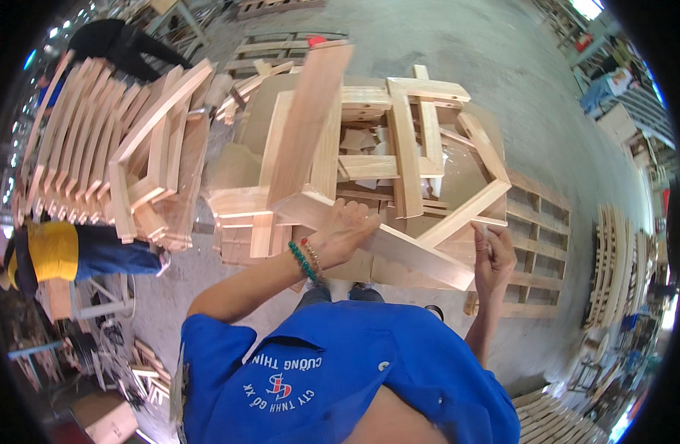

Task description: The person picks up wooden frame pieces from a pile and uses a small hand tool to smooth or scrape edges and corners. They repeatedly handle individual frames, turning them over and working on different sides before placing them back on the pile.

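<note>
My left hand (345,231), with beaded bracelets at the wrist, is closed over the near leg of an angled wooden frame piece (421,255). The long, wide leg of this piece rises away from me to the upper left. Just past its right end, my right hand (494,257) is raised with fingers pinched around something small and pale that I cannot make out. Beneath and beyond lie more jointed wooden frames (406,148), stacked on a cardboard-covered surface (473,140). Some broken pale scraps (360,139) show between them.
On the left stands a stack of angled wooden frames (81,140). A wooden pallet (536,251) lies on the floor to the right, with stacked slats (614,259) farther off. A person in a yellow top (55,250) is at the left; another in dark clothes (121,48) bends at the upper left.
</note>
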Tool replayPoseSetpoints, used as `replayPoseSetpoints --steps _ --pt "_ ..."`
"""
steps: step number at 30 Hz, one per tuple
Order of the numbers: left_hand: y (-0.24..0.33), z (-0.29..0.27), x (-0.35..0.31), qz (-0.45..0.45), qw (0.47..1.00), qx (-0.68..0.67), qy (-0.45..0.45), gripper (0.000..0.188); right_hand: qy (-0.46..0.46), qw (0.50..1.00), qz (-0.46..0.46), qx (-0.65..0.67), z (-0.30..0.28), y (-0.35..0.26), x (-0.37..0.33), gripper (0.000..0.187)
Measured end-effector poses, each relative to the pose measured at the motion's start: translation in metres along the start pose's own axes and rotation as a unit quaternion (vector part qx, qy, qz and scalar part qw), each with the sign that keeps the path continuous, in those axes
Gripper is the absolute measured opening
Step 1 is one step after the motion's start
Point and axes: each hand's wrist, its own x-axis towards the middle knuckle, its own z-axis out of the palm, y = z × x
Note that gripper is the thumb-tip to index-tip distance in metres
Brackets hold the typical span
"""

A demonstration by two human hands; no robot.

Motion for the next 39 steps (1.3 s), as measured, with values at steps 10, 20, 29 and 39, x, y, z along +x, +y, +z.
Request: replayPoseSetpoints --steps 10,20,29,39 --pt "-0.063 -0.008 -0.005 0.054 0.991 0.120 0.036 0.018 -0.416 0.892 0.041 0.171 0.101 0.022 -0.027 0.043" --pt "-0.100 -0.052 -0.069 -0.357 0.906 -0.137 0.183 0.058 -0.333 0.895 0.060 0.290 0.256 -0.057 -0.009 0.042" --pt "-0.074 0.060 -0.142 -0.425 0.874 -0.082 0.221 0.104 -0.403 0.909 -0.069 0.081 0.290 -0.109 0.005 0.040" --pt "-0.088 0.034 -0.159 -0.435 0.860 -0.159 0.214 0.102 -0.424 0.874 0.020 0.236 0.230 -0.104 -0.016 0.023"
